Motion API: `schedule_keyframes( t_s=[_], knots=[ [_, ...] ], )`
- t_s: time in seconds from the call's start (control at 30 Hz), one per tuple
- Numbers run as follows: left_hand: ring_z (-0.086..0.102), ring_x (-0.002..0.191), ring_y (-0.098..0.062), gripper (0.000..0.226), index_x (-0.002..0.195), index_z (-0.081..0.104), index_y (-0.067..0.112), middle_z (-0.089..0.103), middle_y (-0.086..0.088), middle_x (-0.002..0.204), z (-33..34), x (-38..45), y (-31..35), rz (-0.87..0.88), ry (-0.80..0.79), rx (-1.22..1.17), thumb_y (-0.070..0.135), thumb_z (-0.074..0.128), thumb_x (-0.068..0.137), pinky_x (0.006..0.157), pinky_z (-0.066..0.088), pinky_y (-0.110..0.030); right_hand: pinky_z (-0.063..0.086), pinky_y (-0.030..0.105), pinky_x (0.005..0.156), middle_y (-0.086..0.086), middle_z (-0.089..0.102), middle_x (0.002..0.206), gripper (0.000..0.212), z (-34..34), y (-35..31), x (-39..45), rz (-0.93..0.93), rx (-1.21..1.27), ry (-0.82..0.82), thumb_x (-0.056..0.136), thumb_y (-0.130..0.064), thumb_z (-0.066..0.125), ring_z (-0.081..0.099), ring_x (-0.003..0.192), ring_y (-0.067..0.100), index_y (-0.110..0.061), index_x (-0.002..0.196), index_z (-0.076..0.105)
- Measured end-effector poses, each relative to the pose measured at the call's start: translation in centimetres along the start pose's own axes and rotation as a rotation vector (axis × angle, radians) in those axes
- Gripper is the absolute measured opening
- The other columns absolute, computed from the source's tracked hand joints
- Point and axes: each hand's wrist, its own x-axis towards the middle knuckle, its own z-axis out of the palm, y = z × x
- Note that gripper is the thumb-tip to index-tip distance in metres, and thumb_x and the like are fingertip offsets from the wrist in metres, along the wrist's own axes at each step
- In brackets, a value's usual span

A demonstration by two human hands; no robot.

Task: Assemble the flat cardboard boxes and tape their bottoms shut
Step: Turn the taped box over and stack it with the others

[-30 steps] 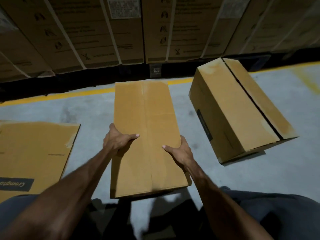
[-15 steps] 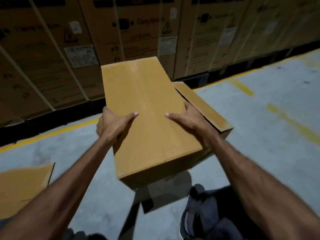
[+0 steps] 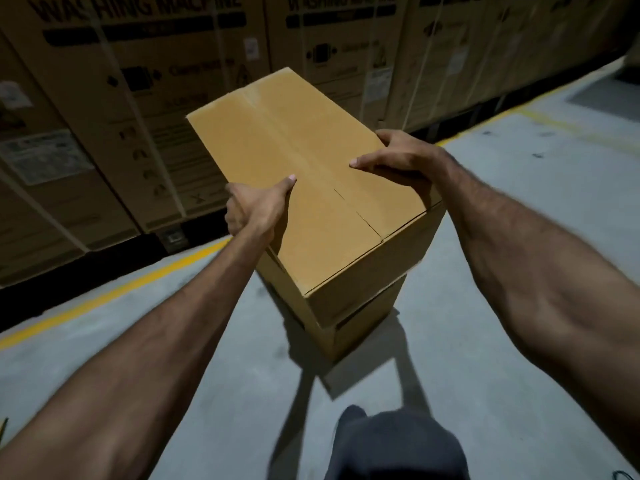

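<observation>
Bare forearms (image 3: 180,344); dark grey trousers (image 3: 394,445) below

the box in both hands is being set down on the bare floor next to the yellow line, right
Not quite. In the head view the box, gripped on either side by the left hand and the right hand, sits atop another cardboard box, not the bare floor. The yellow line is nearby.

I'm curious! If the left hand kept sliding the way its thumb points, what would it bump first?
Probably the right hand, reached across the top box; nothing else sits between them, though depth is unclear.
</observation>
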Motion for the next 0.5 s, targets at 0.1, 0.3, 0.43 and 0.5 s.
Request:
schedule_keyframes(
  t_s=[0.1, 0.3, 0.43, 0.5],
  knots=[
    [0.067, 0.107, -0.033, 0.111, 0.129, 0.055, 0.012, 0.070, -0.010, 0.119, 3.4, 1.1, -0.1, -0.008, -0.017, 0.001, 0.083, 0.083, 0.047, 0.092, 0.058, -0.049, 0.047, 0.030, 0.077, -0.004, 0.064, 0.122, 0.071, -0.6, 2.6, 2.2, -0.007, -0.007, -0.026, 0.082, -0.056, 0.083, 0.063, 0.101, 0.011, -0.025, 0.141, 0.058],
    [0.065, 0.112, -0.036, 0.108, 0.131, 0.059, 0.010, 0.068, -0.011, 0.124, 8.2, 3.0, -3.8, -0.055, 0.042, 0.045, 0.081, 0.084, 0.052, 0.092, 0.056, -0.049, 0.050, 0.047, 0.105, -0.005, 0.069, 0.125, 0.078, 3.0, 8.3, 7.5, -0.023, 0.003, -0.018, 0.071, -0.066, 0.085, 0.066, 0.113, 0.021, -0.029, 0.137, 0.064],
    [0.071, 0.097, -0.033, 0.099, 0.112, 0.069, 0.012, 0.073, -0.006, 0.109, 11.0, 5.1, -4.1, -0.059, 0.031, 0.009, 0.079, 0.084, 0.041, 0.083, 0.062, -0.048, 0.047, 0.040, 0.097, -0.005, 0.063, 0.128, 0.083, 3.8, 11.3, 9.6, -0.012, -0.006, 0.005, 0.079, -0.067, 0.080, 0.061, 0.115, 0.021, -0.025, 0.146, 0.058],
    [0.072, 0.095, -0.033, 0.099, 0.108, 0.071, 0.013, 0.073, -0.005, 0.107, 12.5, 6.4, -4.1, -0.065, 0.011, -0.008, 0.079, 0.085, 0.034, 0.077, 0.063, -0.050, 0.049, 0.045, 0.102, -0.002, 0.064, 0.131, 0.088, 3.5, 12.1, 10.4, -0.005, -0.021, 0.010, 0.074, -0.076, 0.077, 0.062, 0.116, 0.023, -0.025, 0.144, 0.060]
  ],
)
